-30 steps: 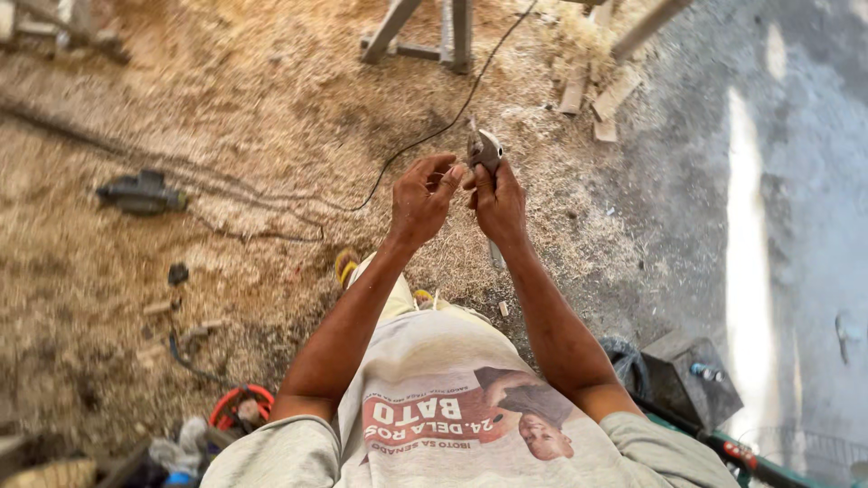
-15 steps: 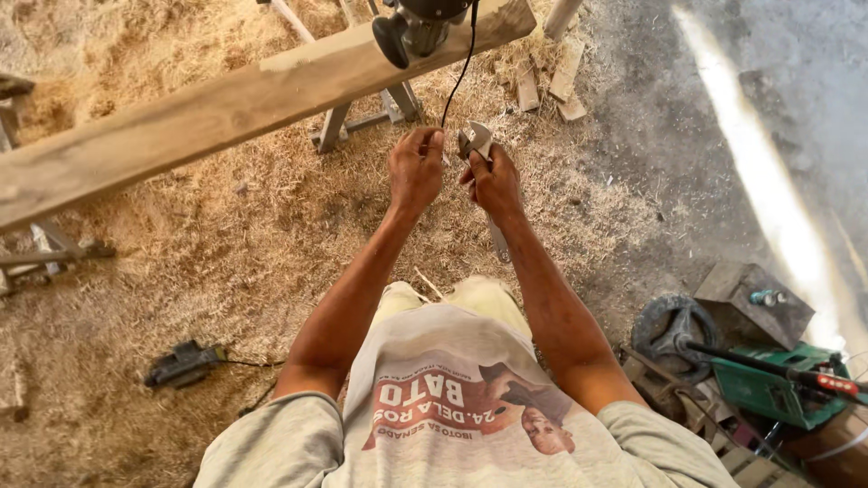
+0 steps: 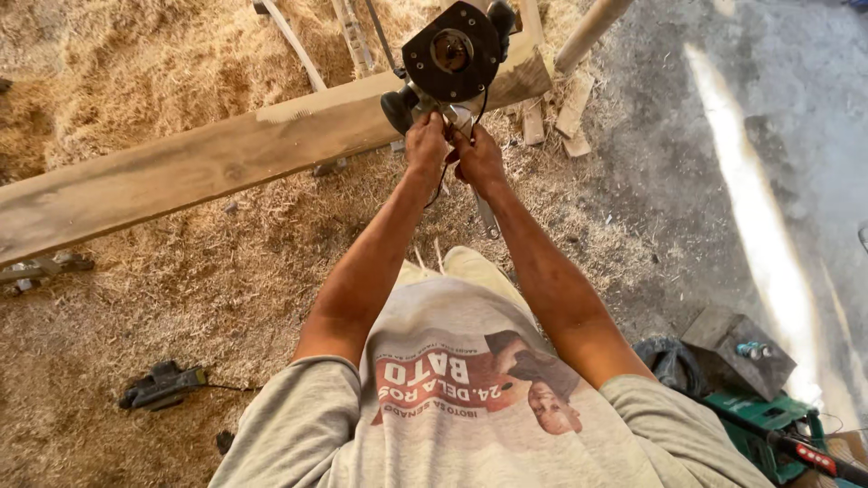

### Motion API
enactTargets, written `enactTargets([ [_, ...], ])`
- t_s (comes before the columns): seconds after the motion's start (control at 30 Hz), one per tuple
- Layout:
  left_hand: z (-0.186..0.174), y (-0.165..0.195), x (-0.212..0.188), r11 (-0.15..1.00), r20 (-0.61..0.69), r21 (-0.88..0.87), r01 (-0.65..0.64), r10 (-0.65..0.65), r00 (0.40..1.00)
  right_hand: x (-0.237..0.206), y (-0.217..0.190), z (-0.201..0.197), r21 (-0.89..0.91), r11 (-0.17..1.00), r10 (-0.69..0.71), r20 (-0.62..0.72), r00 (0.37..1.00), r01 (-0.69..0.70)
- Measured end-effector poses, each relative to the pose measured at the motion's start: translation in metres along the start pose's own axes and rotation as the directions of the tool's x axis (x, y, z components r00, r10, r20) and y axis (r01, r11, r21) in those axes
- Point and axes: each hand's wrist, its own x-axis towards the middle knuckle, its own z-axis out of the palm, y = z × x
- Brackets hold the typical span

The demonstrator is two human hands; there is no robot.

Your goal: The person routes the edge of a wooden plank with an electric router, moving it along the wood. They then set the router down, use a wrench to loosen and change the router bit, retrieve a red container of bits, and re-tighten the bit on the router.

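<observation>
My left hand (image 3: 425, 145) and my right hand (image 3: 480, 161) are held together at arm's length, fingers closed on a small grey metal piece (image 3: 461, 116). What exactly the piece is cannot be made out. Just beyond my fingertips a black power tool with a round base plate (image 3: 449, 50) rests on its side on a long wooden plank (image 3: 181, 176). A thin black cord (image 3: 441, 185) hangs down between my hands. The grey piece is touching or almost touching the tool's underside.
Sawdust and shavings cover the ground. A black hand tool (image 3: 163, 384) lies at the lower left. At the lower right are a green power tool (image 3: 768, 420) and a dark box (image 3: 737, 348). Wood offcuts (image 3: 574, 113) lie beyond the plank's right end.
The view has swung so the plank and black power tool now fill the top. My hands, still together on the grey piece, have come up against the tool.
</observation>
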Motion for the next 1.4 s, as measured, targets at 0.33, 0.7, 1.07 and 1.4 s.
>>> enactTargets([
  [0.33, 0.0, -0.015, 0.022, 0.969, 0.134, -0.246, 0.01, 0.024, 0.991, 0.013, 0.015, 0.017, 0.167, 0.984, 0.061, -0.014, 0.998, -0.057],
  [0.7, -0.007, 0.007, 0.017, 0.986, 0.105, -0.041, 0.161, -0.156, 0.982, 0.015, 0.009, 0.011, 0.195, 0.975, 0.115, -0.01, 0.993, -0.111],
  [1.07, -0.005, -0.004, 0.031, 0.986, 0.029, -0.145, 0.085, -0.082, 0.996, 0.029, 0.009, 0.011, 0.173, 0.984, 0.026, 0.042, 0.999, -0.033],
  [1.4, -0.011, 0.005, 0.031, 0.992, -0.012, -0.054, 0.11, -0.111, 0.994, 0.021, -0.003, 0.015, 0.236, 0.97, 0.031, 0.121, 0.992, -0.059],
])
